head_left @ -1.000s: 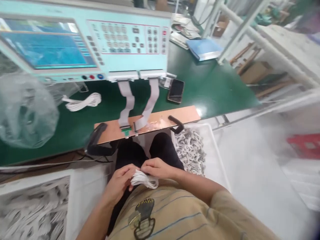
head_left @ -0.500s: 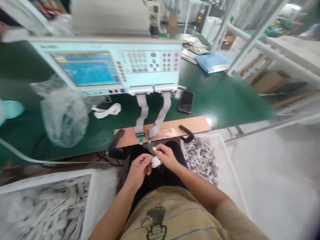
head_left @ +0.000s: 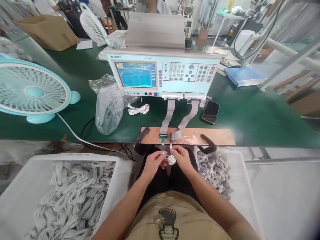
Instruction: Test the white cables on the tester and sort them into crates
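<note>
A coiled white cable (head_left: 171, 160) is between the two hands below the worktop's (head_left: 262, 110) front edge. The right hand (head_left: 182, 158) pinches its white connector (head_left: 171, 146) at the copper-coloured board (head_left: 220, 136); the left hand's (head_left: 155, 162) fingers are closed on a cable end. Two grey ribbon cables (head_left: 168, 116) (head_left: 188, 119) run from the board to the tester (head_left: 165, 75) behind.
</note>
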Tool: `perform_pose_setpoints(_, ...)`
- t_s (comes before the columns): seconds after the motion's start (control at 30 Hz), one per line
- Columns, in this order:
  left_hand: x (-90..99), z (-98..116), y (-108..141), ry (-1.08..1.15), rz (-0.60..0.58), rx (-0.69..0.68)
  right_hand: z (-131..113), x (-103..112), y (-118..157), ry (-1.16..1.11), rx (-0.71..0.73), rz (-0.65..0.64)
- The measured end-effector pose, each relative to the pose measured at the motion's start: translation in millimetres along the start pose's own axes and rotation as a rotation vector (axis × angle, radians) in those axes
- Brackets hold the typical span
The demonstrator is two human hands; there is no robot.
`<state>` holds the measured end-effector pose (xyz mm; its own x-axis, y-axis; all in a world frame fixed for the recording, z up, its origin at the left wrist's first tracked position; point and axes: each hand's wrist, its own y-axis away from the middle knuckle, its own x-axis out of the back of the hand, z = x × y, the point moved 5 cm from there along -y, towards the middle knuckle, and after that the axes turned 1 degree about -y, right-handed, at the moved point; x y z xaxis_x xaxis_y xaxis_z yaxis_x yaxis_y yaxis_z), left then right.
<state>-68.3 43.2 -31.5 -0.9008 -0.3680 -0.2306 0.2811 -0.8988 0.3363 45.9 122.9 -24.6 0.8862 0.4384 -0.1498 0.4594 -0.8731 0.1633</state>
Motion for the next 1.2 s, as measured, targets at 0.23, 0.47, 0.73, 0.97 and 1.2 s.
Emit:
perform_pose_setpoints(0.23, 2.2, 34.2, -6.5, -0.364, -0.055, -0.241, 4.2, -9.4, -1.7, -0.255, -0.218, 0.055)
perform_pose_setpoints(0.47, 4.6, 27.1, -18.0, -0.305, 0.114, -0.277, 5.2, -8.0, -5.5, -0.241, -0.217, -0.004)
perform_pose_setpoints(0.73, -1.3, 13.2, -18.3, -0.09, 0.197, -0.226, 4.9, -7.5, -6.4, -0.236, -0.178, -0.038)
perform_pose_setpoints(0.97, -5.3, 9.5, -18.9, 0.009, 0.22, -0.248, 3.4, -7.1, -6.5, -0.184, -0.17, -0.019)
perform_pose_setpoints(1.2, -6.3, 11.9, -18.2, 0.023, 0.233, -0.256, 0.9, -8.4, -5.5, -0.188, -0.178, -0.038)
